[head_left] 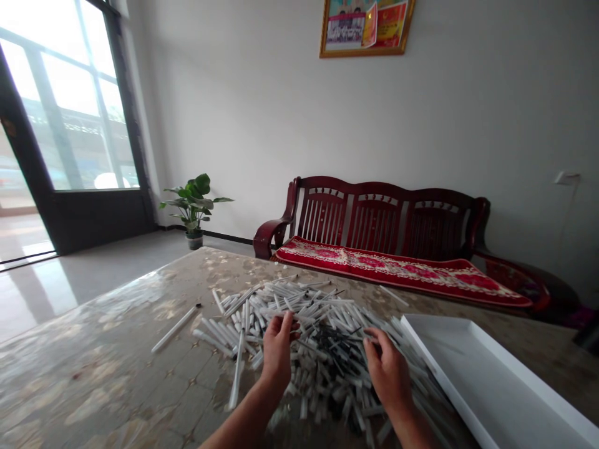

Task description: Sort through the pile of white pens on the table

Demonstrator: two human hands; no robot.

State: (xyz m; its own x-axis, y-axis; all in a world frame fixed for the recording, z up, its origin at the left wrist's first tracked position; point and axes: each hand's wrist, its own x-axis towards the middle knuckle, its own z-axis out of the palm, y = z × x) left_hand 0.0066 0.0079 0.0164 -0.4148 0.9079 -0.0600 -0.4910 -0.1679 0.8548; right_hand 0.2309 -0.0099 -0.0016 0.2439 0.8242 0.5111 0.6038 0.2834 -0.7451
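A heap of slim white translucent tubes (262, 305), like pen barrels, several with black tips, is spread over the table in front of me. My left hand (278, 349) is over the heap's middle, thumb and fingers pinched together. What it holds blends into the tubes behind. To the right, my right hand (387, 368) is curled with thumb and forefinger close together, beside a cluster of thin black pieces (334, 343). Anything in its grip is too blurred to name. One black-tipped white tube (175, 328) lies apart at the left.
A shallow white box (496, 374) stands on the patterned tabletop (116, 368), right of the heap. Beyond the table are a dark red wooden bench (374, 215) with a red floral cover (397, 268), a potted plant (194, 202) and a glazed door (93, 125).
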